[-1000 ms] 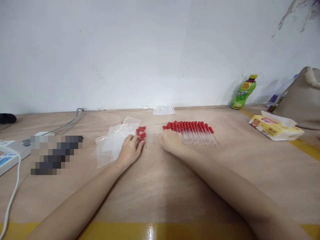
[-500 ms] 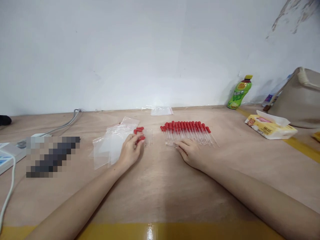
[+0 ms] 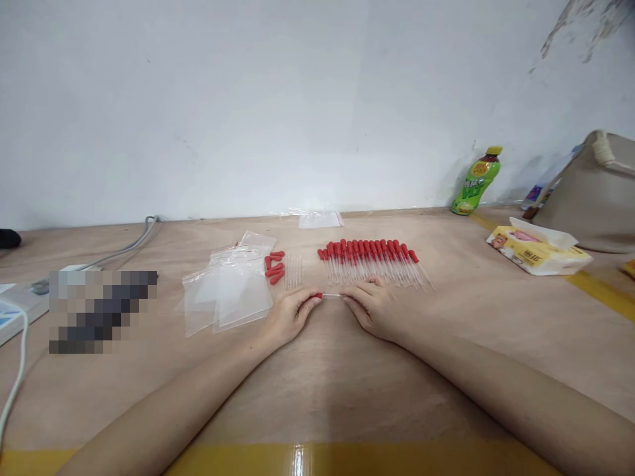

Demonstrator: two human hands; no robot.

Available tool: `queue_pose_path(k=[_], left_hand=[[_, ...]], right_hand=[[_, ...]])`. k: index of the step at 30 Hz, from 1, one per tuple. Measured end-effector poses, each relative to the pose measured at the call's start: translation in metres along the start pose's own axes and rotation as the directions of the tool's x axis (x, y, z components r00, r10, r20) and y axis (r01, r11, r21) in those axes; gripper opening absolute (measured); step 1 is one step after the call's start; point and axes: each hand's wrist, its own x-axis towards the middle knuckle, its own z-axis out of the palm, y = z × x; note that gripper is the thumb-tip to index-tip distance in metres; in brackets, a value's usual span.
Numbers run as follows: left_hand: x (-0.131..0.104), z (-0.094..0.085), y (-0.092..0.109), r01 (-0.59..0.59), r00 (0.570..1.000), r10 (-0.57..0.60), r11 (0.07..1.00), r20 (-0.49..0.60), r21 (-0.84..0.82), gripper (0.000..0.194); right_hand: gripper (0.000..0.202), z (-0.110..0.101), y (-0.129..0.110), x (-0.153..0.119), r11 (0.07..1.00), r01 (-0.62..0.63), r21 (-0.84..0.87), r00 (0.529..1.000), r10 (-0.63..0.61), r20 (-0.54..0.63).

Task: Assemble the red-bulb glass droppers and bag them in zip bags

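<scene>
My left hand [image 3: 292, 314] is closed, pinching a red rubber bulb [image 3: 318, 295] between thumb and fingertips. The bulb meets the end of a clear glass dropper tube [image 3: 332, 295]; how far the tube goes inside cannot be made out. My right hand [image 3: 370, 306] grips that tube's other end, its fingers closed. Beyond the right hand, a row of droppers with red bulbs [image 3: 367, 250] lies side by side, tips toward me. Several loose red bulbs [image 3: 274, 270] rest beyond the left hand, beside a few bare glass tubes [image 3: 294, 272].
Clear zip bags [image 3: 225, 287] overlap left of the loose bulbs, and another bag [image 3: 320, 220] lies by the wall. At right stand a tissue pack [image 3: 538, 254], a green bottle [image 3: 477, 182] and a beige bag [image 3: 590, 192]. A power strip [image 3: 20, 307] with cables is at far left.
My left hand has moved from the loose bulbs right and toward me, bringing a red bulb to the tube's end. My right hand has stayed nearly in place, holding the tube.
</scene>
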Motion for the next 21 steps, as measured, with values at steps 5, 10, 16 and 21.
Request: queue_pose_path(k=[5,10,16,21], left_hand=[[-0.0016,0.0017,-0.0003,-0.003,1.000,0.003,1.000,-0.022,-0.027,0.020],[-0.0046,0.0003,0.0001,-0.025,0.999,0.026,0.999,0.041,-0.042,0.020],[-0.0079,0.0016,0.0018,-0.051,0.998,0.049,0.997,0.038,0.056,0.021],[-0.0023,-0.0002,-0.0023,-0.101,0.994,0.103,0.990,-0.022,0.095,0.022]], right_hand=[[0.018,-0.0013,0.0020,0.0002,0.997,0.047,0.065,0.999,-0.046,-0.002],[0.021,0.0011,0.0091,-0.0013,0.991,0.068,0.113,0.996,-0.075,0.055],[0.025,0.0017,0.0032,-0.0031,0.995,0.088,-0.042,0.996,-0.086,0.039],[0.023,0.0026,0.0002,-0.0011,0.987,0.145,-0.064,0.989,-0.147,-0.026]])
